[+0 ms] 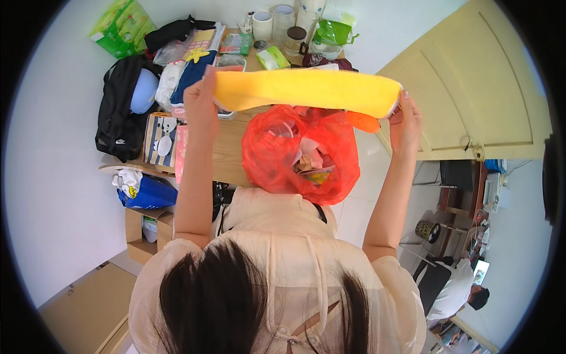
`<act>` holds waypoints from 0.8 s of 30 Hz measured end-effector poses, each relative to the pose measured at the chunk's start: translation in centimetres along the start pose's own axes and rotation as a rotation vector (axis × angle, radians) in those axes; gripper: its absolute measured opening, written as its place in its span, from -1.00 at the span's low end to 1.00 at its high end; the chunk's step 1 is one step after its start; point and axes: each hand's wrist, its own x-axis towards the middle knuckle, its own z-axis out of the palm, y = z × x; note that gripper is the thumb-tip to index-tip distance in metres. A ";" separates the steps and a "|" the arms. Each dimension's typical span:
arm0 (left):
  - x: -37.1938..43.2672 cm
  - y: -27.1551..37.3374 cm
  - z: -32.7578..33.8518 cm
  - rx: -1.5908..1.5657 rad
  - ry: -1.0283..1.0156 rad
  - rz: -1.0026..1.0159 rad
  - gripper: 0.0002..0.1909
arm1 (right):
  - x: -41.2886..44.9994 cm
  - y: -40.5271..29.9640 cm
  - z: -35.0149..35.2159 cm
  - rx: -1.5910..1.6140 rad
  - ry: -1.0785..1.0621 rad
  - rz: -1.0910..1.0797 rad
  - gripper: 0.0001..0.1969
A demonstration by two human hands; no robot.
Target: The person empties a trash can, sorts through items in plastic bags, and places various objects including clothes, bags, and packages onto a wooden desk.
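A folded yellow cloth (305, 88) is stretched level between my two hands. My left hand (201, 90) grips its left end, beside a dark blue cloth (193, 75) with a yellow star-shaped piece. Its right end is pinched in my right hand (404, 113), near the door. Below the cloth, a red plastic bag (265, 155) stands with its mouth up at the table's near edge, with a pink item (311, 150) and packaging inside. An orange rounded object (365, 121) shows between the cloth and the bag's upper right side.
A wooden table (232, 146) bears tape rolls (262, 26), a lidded jar (295, 42), a green tissue pack (273, 58) and a black backpack (119, 110). A blue bag (152, 192) and cardboard box (135, 234) are at left. A yellow door (464, 88) stands right; a person (455, 283) sits beyond.
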 end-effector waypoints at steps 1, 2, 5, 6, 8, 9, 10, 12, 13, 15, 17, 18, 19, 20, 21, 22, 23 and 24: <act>0.5 0.1 -0.8 -0.102 0.031 0.020 -0.65 | 0.5 -0.3 0.2 0.007 -0.013 -0.008 -0.79; 0.8 0.7 -1.1 -0.151 0.047 0.074 -0.68 | 1.1 -0.7 0.3 0.035 -0.104 -0.024 -0.79; 0.9 2.8 -1.3 -0.167 0.028 0.188 -0.74 | 1.2 -2.4 2.8 0.076 -0.272 -0.061 -0.78; 0.8 3.7 -1.3 -0.129 -0.012 0.242 -0.74 | 1.0 -3.0 3.9 0.092 -0.342 -0.080 -0.77; 0.4 5.3 -1.2 -0.037 0.018 0.294 -0.72 | 1.5 -3.5 5.1 0.129 -0.377 -0.076 -0.76; 0.2 5.8 -1.2 0.050 0.042 0.325 -0.67 | 1.7 -3.7 5.6 0.157 -0.394 -0.065 -0.75; 0.2 6.1 -1.4 0.056 0.051 0.320 -0.61 | 1.9 -3.9 6.2 0.156 -0.403 -0.065 -0.75; 0.1 6.6 -1.7 0.089 0.045 0.321 -0.64 | 2.2 -4.2 7.5 0.312 -0.405 -0.049 -0.74; 0.2 6.8 -1.7 0.123 0.031 0.316 -0.66 | 2.6 -4.2 7.9 0.310 -0.410 -0.049 -0.74; 0.6 7.3 -1.6 0.147 0.041 0.333 -0.69 | 3.5 -4.0 8.9 0.440 -0.363 0.017 -0.72; 1.0 8.1 -1.5 0.175 0.051 0.354 -0.73 | 4.1 -4.2 9.6 0.471 -0.379 0.040 -0.72; 1.2 8.5 -1.7 0.295 0.088 0.414 -0.76 | 4.2 -4.3 9.9 0.500 -0.384 0.065 -0.71; 1.3 8.9 -1.8 0.415 0.126 0.473 -0.78 | 4.4 -4.3 10.1 0.500 -0.393 0.066 -0.71; 1.3 9.6 -1.7 0.416 0.136 0.479 -0.78 | 4.6 -4.2 10.4 0.492 -0.426 0.048 -0.70; 1.1 9.9 -1.7 0.442 0.171 0.547 -0.79 | 4.8 -3.8 10.5 0.475 -0.457 0.039 -0.69; 0.9 10.4 -1.6 0.470 0.210 0.614 -0.79 | 5.0 -3.3 10.6 0.467 -0.469 0.049 -0.69; 0.6 11.0 -1.4 0.469 0.232 0.613 -0.79 | 5.0 -2.7 10.7 0.527 -0.546 0.072 -0.70; 0.0 11.7 -1.3 0.401 0.206 0.621 -0.79 | 4.9 -1.8 10.8 0.589 -0.625 0.106 -0.71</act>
